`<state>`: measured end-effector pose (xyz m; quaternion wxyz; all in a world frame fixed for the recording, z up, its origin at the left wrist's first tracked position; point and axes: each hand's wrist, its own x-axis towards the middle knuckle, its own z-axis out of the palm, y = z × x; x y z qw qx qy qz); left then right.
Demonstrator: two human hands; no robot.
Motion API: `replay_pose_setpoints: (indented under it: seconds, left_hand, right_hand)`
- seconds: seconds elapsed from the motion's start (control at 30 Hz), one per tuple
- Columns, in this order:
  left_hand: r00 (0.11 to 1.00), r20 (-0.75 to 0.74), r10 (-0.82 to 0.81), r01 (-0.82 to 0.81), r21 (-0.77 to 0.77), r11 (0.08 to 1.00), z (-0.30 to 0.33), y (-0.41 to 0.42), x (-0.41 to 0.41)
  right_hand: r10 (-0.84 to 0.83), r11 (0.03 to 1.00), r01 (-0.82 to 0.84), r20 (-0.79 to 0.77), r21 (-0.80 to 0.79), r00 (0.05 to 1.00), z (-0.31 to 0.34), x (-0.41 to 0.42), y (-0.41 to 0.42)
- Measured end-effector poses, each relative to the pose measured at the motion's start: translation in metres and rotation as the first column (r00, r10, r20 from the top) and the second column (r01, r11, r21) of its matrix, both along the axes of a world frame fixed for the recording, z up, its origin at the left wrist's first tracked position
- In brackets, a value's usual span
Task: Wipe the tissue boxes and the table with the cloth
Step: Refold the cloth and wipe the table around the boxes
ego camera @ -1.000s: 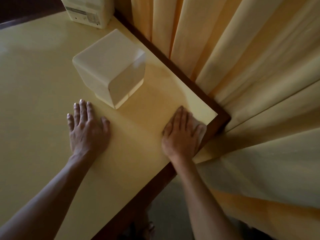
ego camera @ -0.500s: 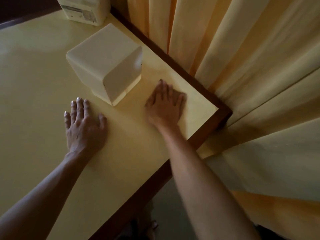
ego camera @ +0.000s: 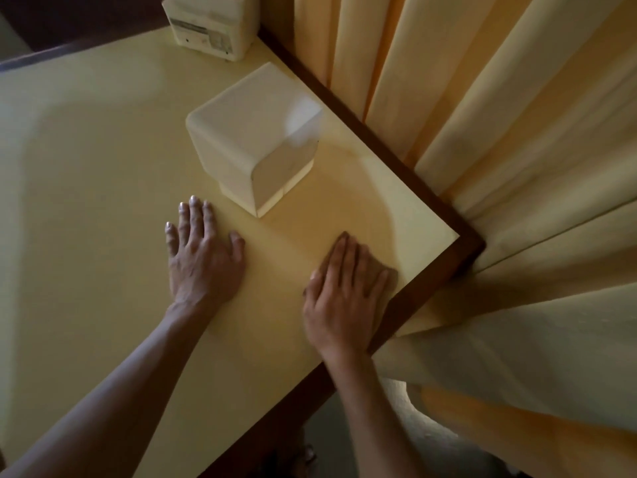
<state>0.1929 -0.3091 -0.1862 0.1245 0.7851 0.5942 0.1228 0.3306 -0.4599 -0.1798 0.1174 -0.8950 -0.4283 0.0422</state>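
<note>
A cream cube-shaped tissue box (ego camera: pixel 253 146) stands on the pale yellow table (ego camera: pixel 86 188) near its right edge. A second cream tissue box (ego camera: pixel 212 27) stands at the far edge, partly cut off by the frame. My left hand (ego camera: pixel 203 257) lies flat on the table, fingers spread, just in front of the cube box. My right hand (ego camera: pixel 344 294) presses flat on the table by the near right corner. The cloth (ego camera: pixel 391 281) lies under that hand, almost wholly hidden, with only a dark sliver showing past my fingers.
A dark brown wooden rim (ego camera: pixel 448 270) frames the table's right side and corner. Yellow curtains (ego camera: pixel 499 150) hang in folds close against that side. Floor (ego camera: pixel 351 439) shows below the table edge.
My right hand slid from the near corner up toward the cube box and has come back to the corner. My left hand has stayed flat where it was.
</note>
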Motion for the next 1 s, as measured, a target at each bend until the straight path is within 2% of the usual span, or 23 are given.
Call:
replay_pose_setpoints:
  seconds: [0.23,0.37,0.53,0.63,0.77,0.87,1.0]
  left_hand:
    - [0.999,-0.009,-0.036,0.036,0.016,0.999,0.001,0.001,-0.001]
    - [0.993,0.076,-0.094,0.09,0.064,0.994,0.003,-0.003,-0.008]
    - [0.969,0.174,-0.177,0.158,0.116,0.981,0.005,-0.028,-0.008]
    - [0.973,0.179,-0.146,0.142,0.035,0.989,0.017,-0.063,0.006]
    - [0.996,0.02,-0.084,0.086,-0.107,0.991,0.037,-0.089,0.035]
    - [0.999,-0.036,-0.035,0.026,-0.234,0.972,0.05,-0.093,0.05]
    - [0.994,0.085,0.067,-0.026,-0.411,0.911,0.064,-0.086,0.061]
  right_hand:
    - [-0.085,0.996,0.086,-0.104,0.002,0.991,0.01,-0.027,0.035]
    - [-0.012,0.988,0.035,-0.154,0.153,0.988,0.022,0.012,0.029]
    - [0.117,0.993,-0.102,-0.373,0.059,0.921,0.035,0.066,0.036]
    - [0.17,0.982,-0.188,-0.422,0.0,0.89,0.039,0.078,0.046]
    - [0.224,0.967,-0.253,-0.416,-0.015,0.881,0.043,0.087,0.057]
    - [0.267,0.958,-0.285,-0.481,0.037,0.835,0.048,0.092,0.06]
    - [0.281,0.95,-0.308,-0.576,0.052,0.768,0.046,0.098,0.061]
